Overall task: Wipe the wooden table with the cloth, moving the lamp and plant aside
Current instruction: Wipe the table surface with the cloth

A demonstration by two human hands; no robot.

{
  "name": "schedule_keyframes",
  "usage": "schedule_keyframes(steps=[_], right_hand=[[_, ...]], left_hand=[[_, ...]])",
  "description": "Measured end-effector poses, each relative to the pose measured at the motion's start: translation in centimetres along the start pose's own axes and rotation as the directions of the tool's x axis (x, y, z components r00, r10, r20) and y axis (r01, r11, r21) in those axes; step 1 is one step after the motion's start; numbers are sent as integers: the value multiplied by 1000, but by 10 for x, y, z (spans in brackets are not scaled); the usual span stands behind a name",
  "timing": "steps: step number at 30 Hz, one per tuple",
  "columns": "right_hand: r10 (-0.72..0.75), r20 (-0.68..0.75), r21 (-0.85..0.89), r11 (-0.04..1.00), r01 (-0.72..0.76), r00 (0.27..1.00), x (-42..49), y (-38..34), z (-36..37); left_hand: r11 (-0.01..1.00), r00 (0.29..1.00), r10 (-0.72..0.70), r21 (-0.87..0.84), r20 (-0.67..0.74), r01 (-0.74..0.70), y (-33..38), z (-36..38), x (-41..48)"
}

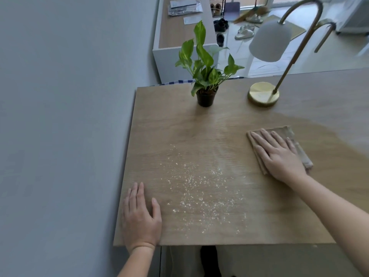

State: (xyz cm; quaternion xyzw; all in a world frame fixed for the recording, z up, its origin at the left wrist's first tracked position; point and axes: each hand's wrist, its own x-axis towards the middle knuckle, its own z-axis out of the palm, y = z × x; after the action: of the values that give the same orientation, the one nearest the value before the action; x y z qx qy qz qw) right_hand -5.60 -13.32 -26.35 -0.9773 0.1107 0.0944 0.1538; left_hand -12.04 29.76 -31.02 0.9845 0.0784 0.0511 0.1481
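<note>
Evidently little is finished: a darker, damp-looking sweep is seen on the right of the pale wood-grain surface (179,126), while pale crumbs (199,196) lie scattered across its near middle, unwiped. The folded beige cloth (287,131), soft and woven, is pressed flat under the right hand (279,154), its grip released, fingers straight. The left hand (140,216) is laid flat at the near left corner, grip likewise released. The leafy plant (205,76) in its dark pot and the brass lamp (269,43) with its matte white dome shade are judged not yet moved from the far edge.
</note>
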Motion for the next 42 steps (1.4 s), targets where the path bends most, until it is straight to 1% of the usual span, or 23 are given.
schedule_keyframes(steps=[3,5,6,7,8,10,12,14,16,17,18,20,22,24,26,29,31,33,35,38,40,41,42], right_hand=[[205,-51,32,978,-204,977,15,28,-14],[307,-62,39,951,-305,950,41,12,-11],[324,-57,44,946,-322,944,53,-4,-8],[307,-46,47,951,-305,950,62,-23,-3],[253,-31,41,967,-252,967,68,-43,3],[87,9,27,996,-87,996,62,-80,16],[-89,38,0,996,90,995,27,-103,32],[-199,50,-33,979,200,979,-27,-101,44],[-217,65,-49,974,220,974,-57,-73,39],[-189,66,-58,979,193,980,-58,-55,31],[-125,52,-57,990,128,991,-50,-38,22],[58,3,-34,998,-58,998,-18,-18,8],[190,-15,2,982,-190,982,22,-23,4],[245,-10,17,969,-245,969,54,-54,7],[177,14,14,984,-178,984,69,-97,17],[-90,38,-9,996,91,995,46,-147,39],[-226,81,-25,973,229,971,11,-143,49],[-276,92,-36,959,280,957,-11,-115,45],[-212,71,-52,975,215,975,-12,-79,30],[10,14,-32,999,-10,1000,23,-53,13],[137,-2,6,991,-137,991,54,-74,12],[173,-2,27,985,-172,985,67,-92,15],[171,6,39,984,-171,985,76,-111,19]], left_hand=[[1000,1000,-8,2,7,8,2,-1,-1],[1000,1000,-9,3,-1,9,3,-1,-1],[1000,1000,-9,7,-2,9,2,-1,-1],[1000,1000,-10,10,2,10,2,-1,-1],[1000,1000,-10,13,6,10,2,0,-1],[1000,1000,-10,13,5,10,1,0,-1],[1000,1000,-11,12,-1,11,1,0,-1],[1000,1000,-5,6,-7,5,2,-2,-1],[1000,1000,-9,4,-12,9,3,-2,-1],[1000,1000,-14,3,-9,14,3,-1,-1],[1000,1000,-15,4,-2,15,3,-2,-2],[1000,1000,-9,11,-1,9,3,-3,-2],[1000,1000,-8,15,-7,8,3,-2,-1],[1000,1000,-10,17,1,10,2,-1,-1],[1000,1000,-14,23,15,14,2,-1,-1],[1000,1000,-16,27,18,15,1,0,0],[999,1000,-12,34,15,12,2,0,0],[999,1000,-14,37,15,14,1,-1,-1],[999,1000,-13,31,14,12,1,-1,-2],[1000,1000,5,28,5,-5,1,0,-3],[999,1000,2,35,12,-3,0,0,-3],[999,1000,0,41,20,0,0,0,-2],[999,1000,-1,43,26,0,0,0,-2]])
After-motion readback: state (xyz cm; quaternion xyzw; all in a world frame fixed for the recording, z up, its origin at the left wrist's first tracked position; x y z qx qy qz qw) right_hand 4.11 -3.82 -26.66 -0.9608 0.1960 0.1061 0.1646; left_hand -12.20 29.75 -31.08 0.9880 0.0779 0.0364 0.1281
